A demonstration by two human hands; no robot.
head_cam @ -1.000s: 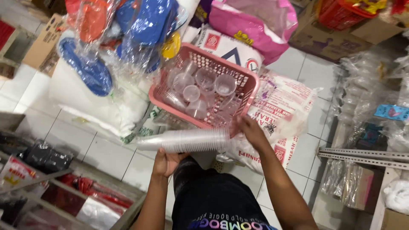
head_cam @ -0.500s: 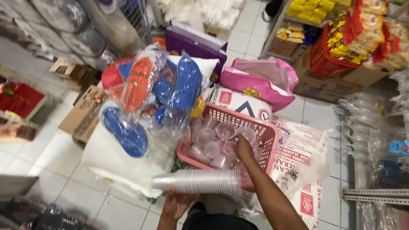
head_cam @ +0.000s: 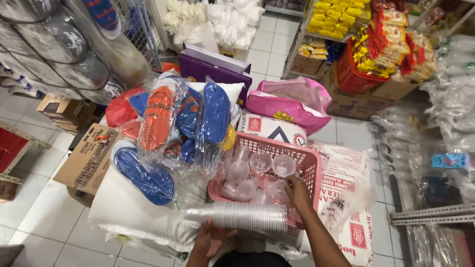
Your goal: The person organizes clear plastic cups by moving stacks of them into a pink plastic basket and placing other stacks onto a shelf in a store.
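Whereas the frame half a second earlier shows the pink basket low and right of centre, the view now sits higher, so the basket lies near the middle and more shelving shows at the top. One white sack [head_cam: 133,212] lies under one clear bag of sandals [head_cam: 173,128]; about six sandals, blue and orange, show through the plastic, though overlap makes the count uncertain. One pink basket [head_cam: 309,170] rests on a printed sack [head_cam: 351,198] just right of the sandal bag. One horizontal stack of clear plastic cups [head_cam: 237,216] lies across the near edge of the basket, as before. Two upright loose cups [head_cam: 272,163] are clearly countable inside the basket; several more lie tumbled and cannot be counted. The left hand [head_cam: 213,240] supports the stack from below, fingers curled up against it. The right hand [head_cam: 297,192], which previously rested on the near rim, now reaches inside the basket, fingers closed together among the loose cups; whether they clamp one cannot be told.
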